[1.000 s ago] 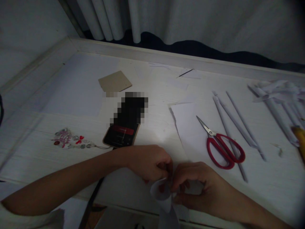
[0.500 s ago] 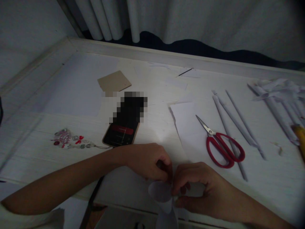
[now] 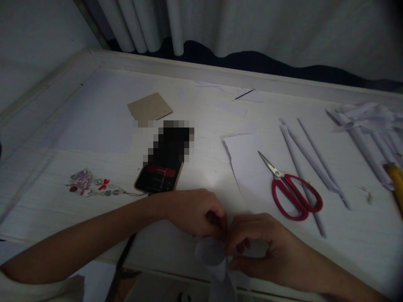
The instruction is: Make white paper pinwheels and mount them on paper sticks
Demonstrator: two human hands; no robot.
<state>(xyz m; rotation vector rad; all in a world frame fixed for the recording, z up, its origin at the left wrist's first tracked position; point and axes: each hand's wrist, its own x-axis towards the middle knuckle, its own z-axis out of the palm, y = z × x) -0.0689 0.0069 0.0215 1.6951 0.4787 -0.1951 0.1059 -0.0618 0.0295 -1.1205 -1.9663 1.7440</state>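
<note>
At the front edge of the table, my left hand (image 3: pixel 200 214) and my right hand (image 3: pixel 261 245) meet over a curled piece of white paper (image 3: pixel 210 253). The paper bends into a loose loop below the left fingers, and its tail hangs down past the table edge. The left fingers are pinched at its upper edge; their tips are partly hidden. On the other side, my right thumb and fingers close on the paper's right edge. Red-handled scissors (image 3: pixel 291 195) lie partly spread to the right of my hands, over thin paper rolls.
A phone (image 3: pixel 157 178) with a beaded charm (image 3: pixel 91 183) lies left of my hands. Behind it are a tan card (image 3: pixel 150 108) and a large white sheet (image 3: pixel 91 113). A torn sheet (image 3: pixel 244 157) sits by the scissors; paper rolls (image 3: pixel 365 142) pile up at right.
The paper loop has shifted and turned slightly between my fingers. Both hands stay in nearly the same place, and the things on the table have not moved.
</note>
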